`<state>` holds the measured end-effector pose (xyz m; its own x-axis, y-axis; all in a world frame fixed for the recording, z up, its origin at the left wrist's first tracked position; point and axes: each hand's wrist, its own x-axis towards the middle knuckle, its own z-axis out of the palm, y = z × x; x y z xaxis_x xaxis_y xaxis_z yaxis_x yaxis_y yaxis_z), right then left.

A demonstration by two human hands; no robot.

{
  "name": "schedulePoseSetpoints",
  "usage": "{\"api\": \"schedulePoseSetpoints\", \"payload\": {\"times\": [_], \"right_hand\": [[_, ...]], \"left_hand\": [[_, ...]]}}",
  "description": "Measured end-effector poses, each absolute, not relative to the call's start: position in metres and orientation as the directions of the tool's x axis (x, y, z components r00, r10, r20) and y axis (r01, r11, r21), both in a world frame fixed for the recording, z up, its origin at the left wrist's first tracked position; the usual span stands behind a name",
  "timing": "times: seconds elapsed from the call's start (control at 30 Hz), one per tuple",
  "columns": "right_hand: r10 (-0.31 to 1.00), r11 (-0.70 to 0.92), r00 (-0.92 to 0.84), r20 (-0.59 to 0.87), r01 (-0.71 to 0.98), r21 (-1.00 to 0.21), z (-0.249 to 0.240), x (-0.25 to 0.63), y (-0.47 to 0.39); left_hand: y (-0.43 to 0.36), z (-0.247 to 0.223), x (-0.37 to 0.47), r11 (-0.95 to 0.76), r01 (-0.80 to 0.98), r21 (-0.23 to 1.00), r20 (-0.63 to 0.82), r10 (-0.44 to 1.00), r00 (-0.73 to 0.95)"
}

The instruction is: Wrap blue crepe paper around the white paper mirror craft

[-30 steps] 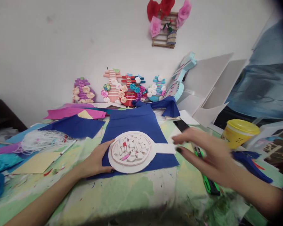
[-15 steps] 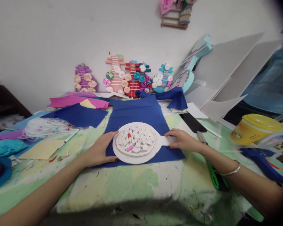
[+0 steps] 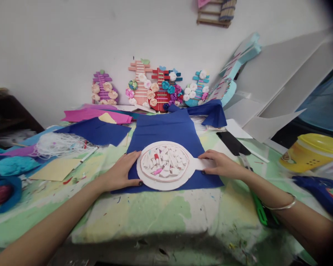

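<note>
Shelving [image 3: 9, 114] is standing dark at the far left, beside the tabletop [image 3: 144, 210], whose cover is showing green, yellow and cream blotches. Crumpled turquoise paper [image 3: 15, 166] is lying near a tangle of white strands [image 3: 61, 144], and a pale yellow sheet [image 3: 55, 170] is resting in front of the strands, with a slim white stick [image 3: 86, 159] slanting just beside it. Behind these, a magenta sheet [image 3: 97, 116] is lying below a purple guitar-shaped ornament [image 3: 101, 88] trimmed with cream flowers. The left grip [image 3: 122, 171] is curving around the left rim of a white cutout [image 3: 166, 184], its thumb and fingers spreading well apart and touching the edge. This paddle-shaped piece is lying flat on a large blue sheet [image 3: 166, 127], near the sheet's front edge; its round part is carrying a heap of white scraps [image 3: 166, 162], a red and a pink bit showing among them, and its narrow handle is pointing right. There the right grip [image 3: 219, 165] is pinching the handle between thumb and fingers. A black phone [image 3: 233, 143] is lying behind that wrist, while a green knife [image 3: 261, 214] is resting partly under the forearm, which is wearing a silvery bangle [image 3: 283, 205]. White boards [image 3: 291, 62] are leaning farther right, and a yellow tub [image 3: 316, 151] is standing behind a blue tool [image 3: 319, 192].
</note>
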<state>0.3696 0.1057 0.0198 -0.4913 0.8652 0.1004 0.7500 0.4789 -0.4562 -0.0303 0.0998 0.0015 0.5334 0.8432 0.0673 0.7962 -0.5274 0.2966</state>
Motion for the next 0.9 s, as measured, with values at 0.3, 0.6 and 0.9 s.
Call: {"api": "schedulePoseSetpoints", "payload": {"times": [0.3,0.6,0.9], "right_hand": [[0.916,0.376,-0.398,0.050,0.807,-0.456,0.022,0.382,0.110],[0.930,0.330,-0.366,0.011,0.823,-0.463,0.028,0.397,0.112],[0.951,0.267,-0.309,-0.004,0.827,-0.494,0.023,0.414,0.117]], "left_hand": [[0.103,-0.005,-0.040,-0.493,0.819,0.294,0.072,0.865,0.496],[0.103,-0.004,-0.040,-0.501,0.826,0.257,0.066,0.862,0.502],[0.096,0.009,-0.037,-0.468,0.855,0.223,-0.033,0.873,0.487]]}}
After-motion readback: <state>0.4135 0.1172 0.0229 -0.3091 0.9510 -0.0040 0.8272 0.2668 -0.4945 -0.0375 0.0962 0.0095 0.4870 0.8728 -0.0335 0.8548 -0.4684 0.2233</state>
